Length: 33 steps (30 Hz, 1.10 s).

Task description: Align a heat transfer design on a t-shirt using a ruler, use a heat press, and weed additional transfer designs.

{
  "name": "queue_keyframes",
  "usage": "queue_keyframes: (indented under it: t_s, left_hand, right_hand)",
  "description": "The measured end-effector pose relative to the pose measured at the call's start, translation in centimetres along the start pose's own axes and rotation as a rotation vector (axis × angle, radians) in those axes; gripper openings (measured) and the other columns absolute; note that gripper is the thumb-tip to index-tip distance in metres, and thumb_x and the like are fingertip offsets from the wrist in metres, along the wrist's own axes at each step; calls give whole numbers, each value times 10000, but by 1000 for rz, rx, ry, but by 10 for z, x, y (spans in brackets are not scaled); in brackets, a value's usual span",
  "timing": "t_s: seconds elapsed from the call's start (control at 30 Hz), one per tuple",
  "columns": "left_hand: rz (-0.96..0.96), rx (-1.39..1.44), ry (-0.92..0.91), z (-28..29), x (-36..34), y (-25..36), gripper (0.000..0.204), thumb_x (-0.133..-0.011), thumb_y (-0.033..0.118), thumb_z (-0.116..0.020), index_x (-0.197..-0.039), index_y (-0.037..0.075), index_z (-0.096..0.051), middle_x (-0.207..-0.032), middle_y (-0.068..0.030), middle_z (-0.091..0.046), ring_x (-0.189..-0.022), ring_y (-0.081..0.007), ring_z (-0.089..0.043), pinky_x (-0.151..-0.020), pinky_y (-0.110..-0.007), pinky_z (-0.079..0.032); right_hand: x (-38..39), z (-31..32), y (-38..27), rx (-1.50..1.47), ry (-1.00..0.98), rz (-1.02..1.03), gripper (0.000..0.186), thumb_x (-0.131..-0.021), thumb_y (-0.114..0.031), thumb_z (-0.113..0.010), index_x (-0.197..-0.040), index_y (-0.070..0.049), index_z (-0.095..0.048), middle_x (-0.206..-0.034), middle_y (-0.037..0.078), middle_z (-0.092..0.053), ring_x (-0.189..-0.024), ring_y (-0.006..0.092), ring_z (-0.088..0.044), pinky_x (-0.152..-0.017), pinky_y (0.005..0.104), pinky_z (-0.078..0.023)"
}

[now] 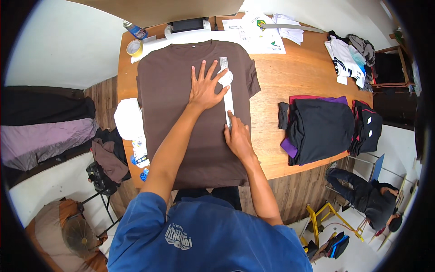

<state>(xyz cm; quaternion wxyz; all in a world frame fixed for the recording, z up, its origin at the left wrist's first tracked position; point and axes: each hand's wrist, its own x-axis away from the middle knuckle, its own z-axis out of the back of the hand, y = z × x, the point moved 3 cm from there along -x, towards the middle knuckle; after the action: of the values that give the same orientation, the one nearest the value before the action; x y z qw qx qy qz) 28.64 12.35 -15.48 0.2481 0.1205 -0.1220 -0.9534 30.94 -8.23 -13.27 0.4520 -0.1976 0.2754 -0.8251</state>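
Observation:
A brown T-shirt (176, 149) lies flat on the table. Along its right half runs a narrow white strip (229, 99), clear at the top end, with a round white piece (225, 77) on its upper part. My left hand (206, 90) lies spread on the shirt, fingers apart, with thumb and index finger touching the strip and round piece. Lower down, my right hand (238, 140) grips the strip's lower end, index finger laid along it and thumb beside its left edge.
Folded dark garments (321, 131) lie on the wooden table (267, 163) to the right. Papers (258, 41), yellow tape (134, 48) and a spray can (135, 30) sit toward the back; white cloth (128, 118) at left. A person (371, 204) is beyond the table at right.

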Motion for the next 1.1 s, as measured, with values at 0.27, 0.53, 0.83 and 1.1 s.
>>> queue_keyframes:
  t_s: [0.27, 0.53, 0.83, 1.1]
  left_hand:
    - [-1, 17, 6, 1, 0, 0, 616, -954, 576, -558, -1527, 365, -472, -1678, -73, -269, -1553, -414, -158, -1215, -673, -55]
    - [11, 4, 0, 1, 0, 0, 616, -952, 575, -562, -1525, 367, -474, -1677, -63, -274, -1555, -404, -156, -1220, -662, -59]
    - [9, 8, 8, 2, 0, 1, 613, -947, 573, -571, -1517, 364, -485, -1673, -64, -281, -1553, -404, -161, -1219, -662, -62]
    - [8, 20, 13, 2, 0, 1, 616, -942, 575, -580, -1512, 358, -493, -1670, -66, -289, -1552, -402, -168, -1219, -659, -64]
  right_hand:
    - [1, -1, 0, 1, 26, 18, 502, -974, -101, -599, -1449, -10, -466, -1027, 203, -630, -945, 394, -621, -810, 472, -433]
    - [1, -2, -1, 19, 20, 19, 501, -970, -98, -602, -1443, -4, -467, -1023, 200, -632, -946, 391, -623, -797, 470, -430]
    - [1, 0, -1, 19, 28, 19, 489, -970, -105, -604, -1432, -3, -480, -998, 193, -629, -931, 383, -621, -788, 463, -429]
    - [1, -3, 1, 13, 42, 25, 498, -967, -98, -609, -1439, -14, -479, -1001, 189, -629, -930, 381, -623, -787, 465, -430]
